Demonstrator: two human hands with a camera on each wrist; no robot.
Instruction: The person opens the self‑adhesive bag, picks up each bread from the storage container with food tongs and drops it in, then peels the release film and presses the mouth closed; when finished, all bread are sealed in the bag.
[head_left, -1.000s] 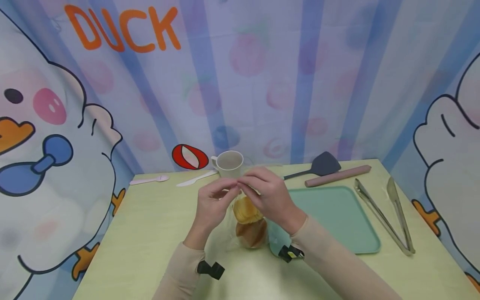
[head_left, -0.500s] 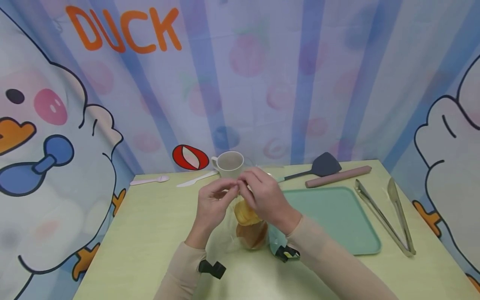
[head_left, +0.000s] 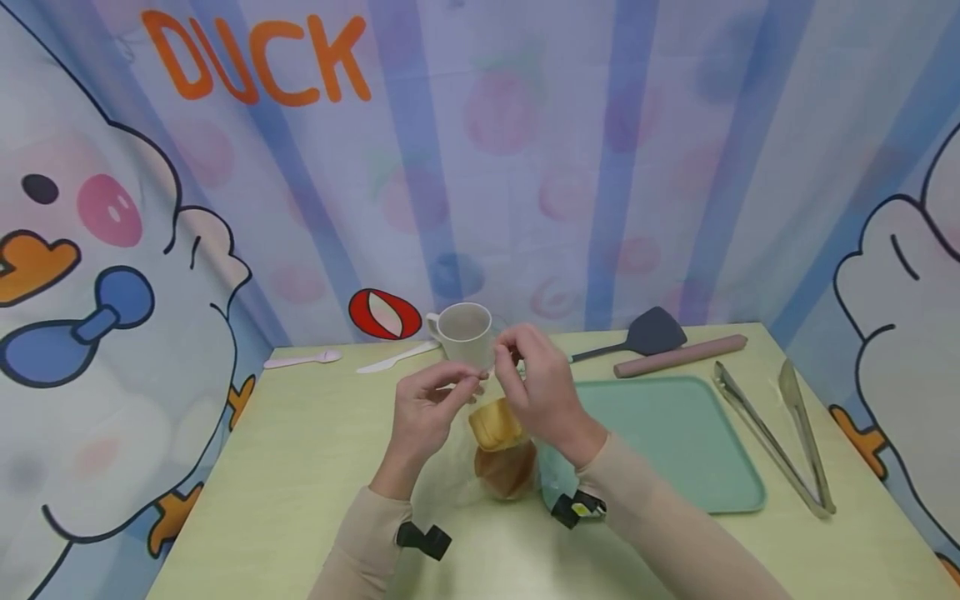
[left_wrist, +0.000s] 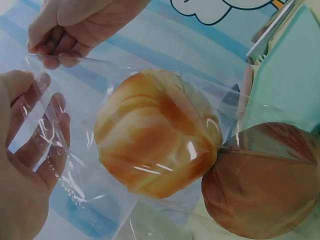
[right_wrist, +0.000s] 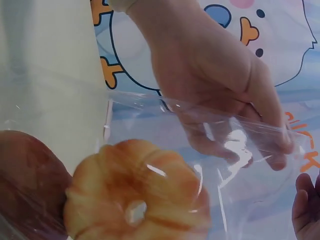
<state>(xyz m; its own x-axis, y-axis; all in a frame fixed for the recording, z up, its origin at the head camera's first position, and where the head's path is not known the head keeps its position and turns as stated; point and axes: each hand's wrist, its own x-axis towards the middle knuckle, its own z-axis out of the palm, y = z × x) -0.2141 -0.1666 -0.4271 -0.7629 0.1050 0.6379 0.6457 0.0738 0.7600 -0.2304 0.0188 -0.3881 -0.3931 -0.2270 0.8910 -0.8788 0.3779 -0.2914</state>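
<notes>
A clear plastic bag [left_wrist: 80, 165] hangs between both hands, a golden ring-shaped bread [left_wrist: 145, 135] inside it. My left hand [head_left: 429, 408] pinches the bag's top edge between thumb and fingers. Close on its right, my right hand [head_left: 543, 387] has its fingertips drawn together at the bag's upper corner. In the right wrist view the bread's centre hole shows, and only the fingers of the right hand [right_wrist: 306, 207] appear at the edge. Below the golden bread is a brown bun [head_left: 506, 472], film overlapping it in the wrist views.
A green tray [head_left: 667, 442] lies to the right, with metal tongs [head_left: 772, 442] beyond it. Along the back are a white mug [head_left: 462, 332], a white knife [head_left: 397, 357], a pink utensil [head_left: 303, 360], a dark spatula [head_left: 654, 332] and a pink rod [head_left: 678, 357].
My right hand's fingertips have moved slightly up and right, away from the left fingertips, leaving a small gap. The left hand stays nearly in place.
</notes>
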